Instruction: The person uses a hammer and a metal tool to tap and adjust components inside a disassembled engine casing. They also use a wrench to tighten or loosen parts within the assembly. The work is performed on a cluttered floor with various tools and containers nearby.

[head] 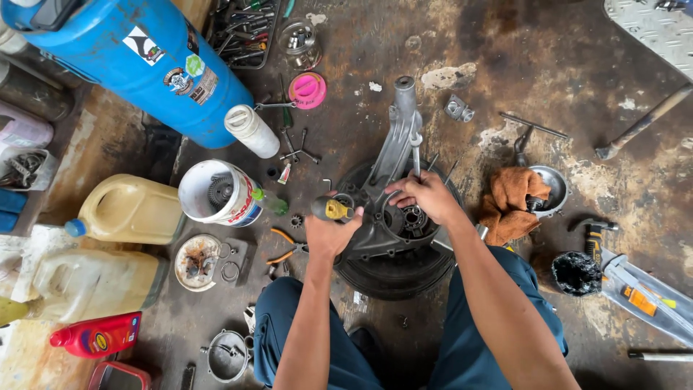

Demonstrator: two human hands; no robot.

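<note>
Engine casing [390, 217] at frame centre: left hand [330, 231] clamps a screwdriver [330, 209]; right hand [426, 195] fingers closed on a wrench [416, 148].

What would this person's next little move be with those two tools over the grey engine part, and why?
Probably a light tap. The left hand grips a yellow-and-black tool handle beside the grey engine casing, while the right hand steadies a slim metal tool upright over the casing's middle. The two tools are apart, so bringing the handle across looks likely.

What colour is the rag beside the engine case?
Orange-brown; the rag shows best in the head view, right of the engine case.
</note>
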